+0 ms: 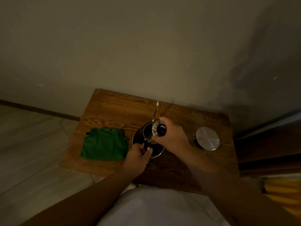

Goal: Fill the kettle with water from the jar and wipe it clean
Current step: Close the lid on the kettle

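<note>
Left hand (pixel 138 155) grips the kettle (pixel 147 141) handle at 6 o'clock; right hand (pixel 171 136) pinches its lid (pixel 157 128) above the opening. Steel body looks rigid and slick, likely heavier once filled; hold it by the handle. Jar (pixel 206 138) stands capped at 3 o'clock.

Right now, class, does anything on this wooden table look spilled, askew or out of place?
Nothing stands out. The kettle sits upright, the right hand holds its lid over the opening, the green cloth lies folded, and no spill shows in this dim light.

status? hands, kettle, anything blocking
Left hand grips the kettle handle; right hand holds its lid at the opening. Jar capped, right of kettle. Green cloth left, untouched. Nothing blocking.
</note>
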